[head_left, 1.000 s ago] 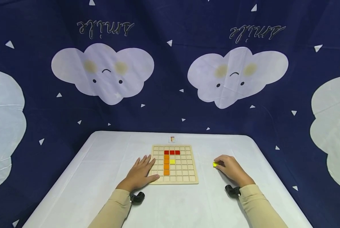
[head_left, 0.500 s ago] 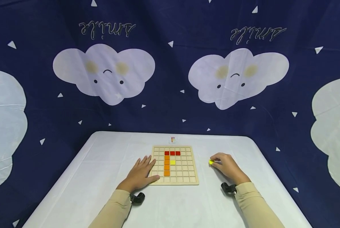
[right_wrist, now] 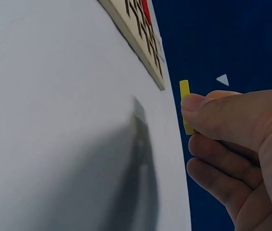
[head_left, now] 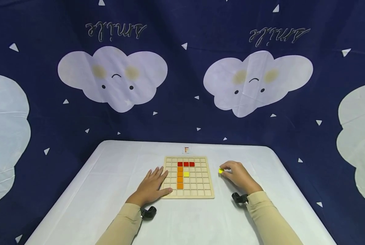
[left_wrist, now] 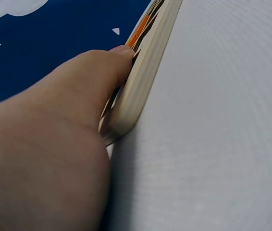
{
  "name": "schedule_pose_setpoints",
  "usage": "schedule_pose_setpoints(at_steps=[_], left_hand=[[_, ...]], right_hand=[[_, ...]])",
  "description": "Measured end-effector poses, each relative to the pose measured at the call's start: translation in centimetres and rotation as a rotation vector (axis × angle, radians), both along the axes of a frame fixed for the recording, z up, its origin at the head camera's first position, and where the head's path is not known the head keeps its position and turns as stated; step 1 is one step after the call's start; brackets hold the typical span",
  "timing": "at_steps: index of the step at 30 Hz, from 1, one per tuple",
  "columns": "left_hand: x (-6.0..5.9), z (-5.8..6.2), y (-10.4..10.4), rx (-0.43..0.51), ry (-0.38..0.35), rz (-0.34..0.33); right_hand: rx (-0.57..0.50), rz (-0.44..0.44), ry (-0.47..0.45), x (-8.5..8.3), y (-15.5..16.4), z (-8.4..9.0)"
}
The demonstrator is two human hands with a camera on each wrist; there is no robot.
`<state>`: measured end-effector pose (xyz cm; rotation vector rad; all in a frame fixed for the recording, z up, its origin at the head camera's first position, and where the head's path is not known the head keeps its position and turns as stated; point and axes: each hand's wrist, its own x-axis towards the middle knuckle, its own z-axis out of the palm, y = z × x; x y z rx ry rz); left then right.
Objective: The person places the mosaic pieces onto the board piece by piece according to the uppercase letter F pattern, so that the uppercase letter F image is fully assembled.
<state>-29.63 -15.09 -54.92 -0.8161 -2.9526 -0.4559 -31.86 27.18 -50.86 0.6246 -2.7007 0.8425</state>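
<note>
A square wooden grid board (head_left: 197, 186) lies on the white table. Three red tiles (head_left: 186, 164) form a row near its far side, and a column of orange tiles (head_left: 180, 179) runs down from the row's left end. One yellow tile (head_left: 186, 174) sits just right of that column. My left hand (head_left: 150, 188) rests with spread fingers on the board's left edge; in the left wrist view its thumb (left_wrist: 119, 60) lies over the rim. Right of the board, my right hand (head_left: 238, 175) pinches another yellow tile (right_wrist: 184, 89) between thumb and fingers, raised above its shadow on the table.
A small printed card (head_left: 187, 150) with a matching red and orange pattern lies behind the board. The white table (head_left: 182, 221) ends at a dark blue cloth backdrop (head_left: 182, 85) with clouds. Dark wrist cameras (head_left: 240, 198) sit at both cuffs.
My right hand has moved left and slightly away from me, carrying the yellow tile closer to the board. The left hand has kept its place on the board's edge.
</note>
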Motion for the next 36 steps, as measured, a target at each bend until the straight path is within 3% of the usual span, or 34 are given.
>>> schedule_pose_setpoints(at_steps=[9, 24, 30, 36], left_hand=[[-0.1, 0.4, 0.1, -0.008, -0.020, 0.014], [0.0, 0.6, 0.1, -0.011, -0.021, 0.017], [-0.1, 0.5, 0.1, 0.002, -0.022, 0.013], [-0.2, 0.1, 0.1, 0.007, -0.016, 0.014]], right_hand=[[0.019, 0.077, 0.055, -1.0, -1.8, 1.0], [0.065, 0.148, -0.029, -1.7, -7.7, 1.9], [0.098, 0.172, -0.104, -1.7, -10.1, 1.5], [0.153, 0.214, -0.071, -1.9, -11.4, 0.6]])
